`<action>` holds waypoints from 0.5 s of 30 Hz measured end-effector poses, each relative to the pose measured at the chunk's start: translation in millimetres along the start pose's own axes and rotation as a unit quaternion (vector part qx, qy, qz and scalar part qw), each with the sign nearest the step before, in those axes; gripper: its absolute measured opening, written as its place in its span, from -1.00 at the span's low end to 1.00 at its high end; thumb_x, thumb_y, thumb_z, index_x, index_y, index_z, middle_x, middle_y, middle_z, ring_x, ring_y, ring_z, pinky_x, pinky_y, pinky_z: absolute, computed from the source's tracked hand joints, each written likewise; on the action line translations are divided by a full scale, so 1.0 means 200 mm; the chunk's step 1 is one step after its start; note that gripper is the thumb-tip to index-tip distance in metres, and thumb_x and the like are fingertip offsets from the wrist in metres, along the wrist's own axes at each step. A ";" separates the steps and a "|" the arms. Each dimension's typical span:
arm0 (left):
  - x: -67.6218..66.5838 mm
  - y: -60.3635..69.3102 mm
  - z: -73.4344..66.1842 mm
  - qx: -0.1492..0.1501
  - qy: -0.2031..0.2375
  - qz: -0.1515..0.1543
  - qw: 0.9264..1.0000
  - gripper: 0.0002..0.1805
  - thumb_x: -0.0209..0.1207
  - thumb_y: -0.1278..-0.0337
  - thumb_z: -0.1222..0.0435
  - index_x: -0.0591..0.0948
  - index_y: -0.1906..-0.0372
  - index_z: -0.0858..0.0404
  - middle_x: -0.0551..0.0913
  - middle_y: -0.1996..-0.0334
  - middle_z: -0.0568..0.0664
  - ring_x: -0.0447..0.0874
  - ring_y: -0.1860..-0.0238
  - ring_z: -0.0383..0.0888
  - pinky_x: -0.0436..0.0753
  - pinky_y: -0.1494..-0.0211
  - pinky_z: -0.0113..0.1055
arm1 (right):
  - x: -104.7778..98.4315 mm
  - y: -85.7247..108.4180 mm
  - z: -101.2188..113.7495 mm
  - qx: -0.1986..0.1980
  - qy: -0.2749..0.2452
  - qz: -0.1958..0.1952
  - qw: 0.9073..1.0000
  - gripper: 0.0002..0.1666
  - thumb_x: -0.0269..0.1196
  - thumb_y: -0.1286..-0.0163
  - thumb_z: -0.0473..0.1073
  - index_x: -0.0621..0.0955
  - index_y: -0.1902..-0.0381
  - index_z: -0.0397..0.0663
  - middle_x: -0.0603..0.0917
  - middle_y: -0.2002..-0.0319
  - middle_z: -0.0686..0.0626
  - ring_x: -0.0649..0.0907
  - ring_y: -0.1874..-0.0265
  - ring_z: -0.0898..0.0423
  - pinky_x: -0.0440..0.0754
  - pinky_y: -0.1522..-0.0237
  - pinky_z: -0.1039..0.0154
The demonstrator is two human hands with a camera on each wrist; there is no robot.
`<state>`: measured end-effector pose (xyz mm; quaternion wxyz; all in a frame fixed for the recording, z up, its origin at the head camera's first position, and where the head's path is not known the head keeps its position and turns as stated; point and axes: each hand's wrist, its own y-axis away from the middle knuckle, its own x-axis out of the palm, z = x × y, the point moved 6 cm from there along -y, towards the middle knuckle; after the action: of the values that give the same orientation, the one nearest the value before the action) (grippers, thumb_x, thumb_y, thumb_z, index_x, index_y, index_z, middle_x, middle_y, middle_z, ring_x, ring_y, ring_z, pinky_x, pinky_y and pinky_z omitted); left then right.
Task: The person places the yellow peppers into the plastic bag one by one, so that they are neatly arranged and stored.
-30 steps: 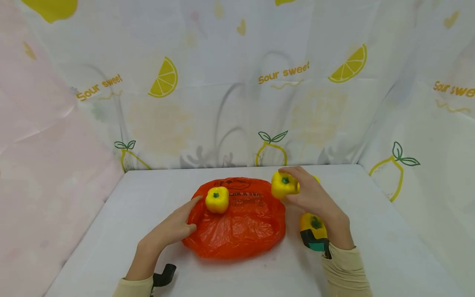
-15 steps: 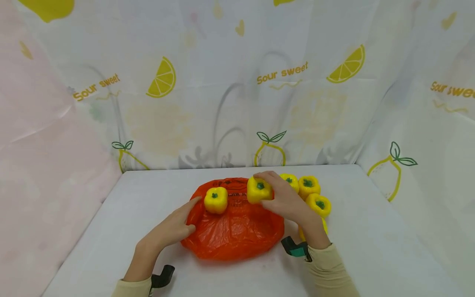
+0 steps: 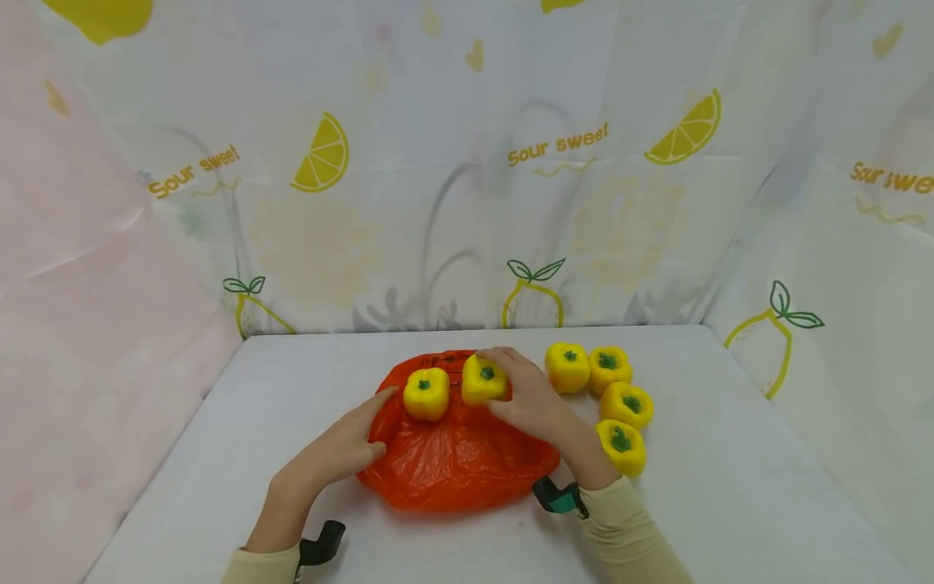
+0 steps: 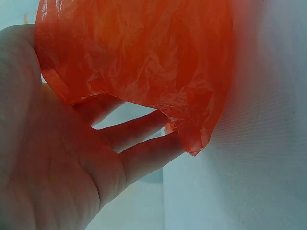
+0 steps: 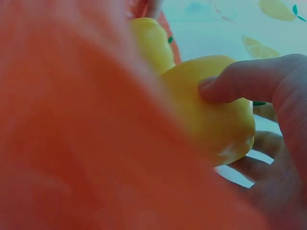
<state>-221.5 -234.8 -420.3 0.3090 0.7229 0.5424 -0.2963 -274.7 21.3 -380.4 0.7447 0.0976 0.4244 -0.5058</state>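
Note:
A red plastic bag [image 3: 460,462] lies in the middle of the table. One yellow bell pepper [image 3: 426,393] sits at its left part, stem up. My left hand [image 3: 339,442] is at the bag's left edge; in the left wrist view its fairly straight, spread fingers [image 4: 153,151] touch the bag, their tips partly covered by the film. My right hand [image 3: 529,397] holds a second yellow bell pepper [image 3: 481,381] over the bag, just right of the first. In the right wrist view, the thumb presses this pepper's side [image 5: 211,115], and red film hides its lower left.
To the right of the bag, several yellow bell peppers [image 3: 626,404] stand in a curved row on the white table [image 3: 730,487]. A lemon-printed cloth [image 3: 452,227] closes off the back and sides.
My right hand has carried its pepper leftward from the bag's right edge to beside the first pepper. The row of peppers on the right has come into sight. My left hand stays put.

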 end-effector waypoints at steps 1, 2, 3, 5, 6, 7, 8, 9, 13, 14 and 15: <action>0.00 0.00 0.00 0.000 -0.001 0.001 1.000 -0.13 0.08 -0.14 0.38 0.09 -0.58 0.06 0.19 -0.55 0.04 0.14 -0.54 0.15 0.21 -0.52 0.23 | 0.01 0.00 -0.01 0.001 0.001 0.001 1.000 -0.23 0.36 -0.16 -0.27 0.43 -0.35 0.16 0.48 -0.29 0.06 0.54 -0.15 0.04 0.58 -0.26 0.01; 0.01 0.00 0.00 0.000 -0.001 0.001 1.000 -0.13 0.08 -0.14 0.38 0.08 -0.58 0.07 0.19 -0.55 0.04 0.14 -0.54 0.15 0.21 -0.52 0.23 | 0.03 -0.01 -0.02 0.004 0.001 0.001 1.000 -0.22 0.37 -0.16 -0.26 0.43 -0.36 0.16 0.49 -0.30 0.06 0.54 -0.17 0.04 0.57 -0.27 0.01; 0.01 0.00 0.00 0.001 -0.001 0.002 1.000 -0.14 0.08 -0.14 0.38 0.08 -0.58 0.06 0.19 -0.55 0.04 0.14 -0.54 0.15 0.21 -0.53 0.23 | 0.04 -0.01 -0.02 0.008 0.000 0.003 1.000 -0.21 0.37 -0.17 -0.26 0.42 -0.37 0.15 0.49 -0.31 0.06 0.53 -0.18 0.04 0.56 -0.28 0.02; 0.01 0.00 0.00 0.001 -0.001 0.003 1.000 -0.14 0.08 -0.15 0.38 0.08 -0.58 0.06 0.19 -0.55 0.04 0.14 -0.54 0.15 0.20 -0.53 0.22 | 0.07 -0.02 -0.04 0.020 -0.005 0.012 1.000 -0.21 0.36 -0.19 -0.23 0.39 -0.39 0.15 0.47 -0.34 0.05 0.50 -0.24 0.04 0.52 -0.33 0.02; 0.01 0.00 0.00 0.002 0.000 0.004 1.000 -0.14 0.08 -0.15 0.38 0.08 -0.58 0.07 0.19 -0.55 0.03 0.14 -0.55 0.15 0.20 -0.53 0.23 | 0.09 -0.02 -0.05 0.026 -0.008 0.017 0.999 -0.21 0.36 -0.21 -0.22 0.38 -0.40 0.14 0.46 -0.35 0.04 0.49 -0.27 0.04 0.49 -0.35 0.01; 0.01 0.00 0.00 0.002 0.002 0.004 1.000 -0.13 0.08 -0.14 0.38 0.08 -0.58 0.07 0.18 -0.55 0.03 0.13 -0.55 0.15 0.19 -0.53 0.23 | 0.11 -0.03 -0.06 0.034 -0.010 0.023 0.999 -0.21 0.35 -0.22 -0.21 0.37 -0.41 0.13 0.45 -0.36 0.04 0.47 -0.29 0.04 0.47 -0.38 0.00; 0.01 0.00 0.00 0.002 0.003 0.005 1.000 -0.13 0.08 -0.14 0.38 0.08 -0.58 0.07 0.18 -0.55 0.03 0.13 -0.55 0.15 0.19 -0.53 0.23 | 0.12 -0.03 -0.07 0.041 -0.013 0.029 0.999 -0.20 0.35 -0.23 -0.19 0.35 -0.42 0.12 0.45 -0.37 0.04 0.46 -0.31 0.04 0.45 -0.40 -0.01; 0.01 0.00 0.00 0.002 0.004 0.004 1.000 -0.13 0.08 -0.13 0.38 0.08 -0.58 0.07 0.18 -0.55 0.03 0.13 -0.55 0.15 0.19 -0.53 0.23 | 0.14 -0.03 -0.08 0.049 -0.013 0.035 0.998 -0.20 0.34 -0.25 -0.18 0.33 -0.43 0.12 0.44 -0.38 0.04 0.45 -0.32 0.04 0.44 -0.40 -0.01; 0.00 0.00 0.00 0.005 0.003 0.002 1.000 -0.13 0.07 -0.12 0.39 0.08 -0.58 0.08 0.18 -0.55 0.04 0.14 -0.54 0.15 0.20 -0.53 0.24 | 0.19 -0.04 -0.11 0.068 -0.017 0.051 0.996 -0.20 0.33 -0.28 -0.17 0.30 -0.44 0.09 0.43 -0.38 0.04 0.47 -0.29 0.06 0.46 -0.40 0.01; 0.00 0.00 0.00 0.006 0.001 0.002 1.000 -0.13 0.07 -0.12 0.39 0.08 -0.58 0.08 0.18 -0.55 0.04 0.14 -0.54 0.15 0.20 -0.53 0.23 | 0.19 -0.04 -0.12 0.064 -0.020 0.049 0.997 -0.21 0.34 -0.28 -0.18 0.30 -0.42 0.06 0.44 -0.36 0.02 0.48 -0.28 0.05 0.47 -0.39 0.01; 0.00 0.00 0.00 0.006 0.000 0.002 1.000 -0.13 0.08 -0.12 0.39 0.09 -0.58 0.08 0.19 -0.55 0.05 0.14 -0.54 0.15 0.21 -0.52 0.24 | 0.20 -0.04 -0.12 0.061 -0.021 0.047 0.997 -0.23 0.34 -0.28 -0.19 0.31 -0.41 0.05 0.44 -0.35 0.01 0.49 -0.27 0.05 0.47 -0.39 0.02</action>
<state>-220.8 -234.2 -420.1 0.3049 0.7257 0.5395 -0.2989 -290.0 5.3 -421.7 0.7693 0.1521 0.3718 -0.4968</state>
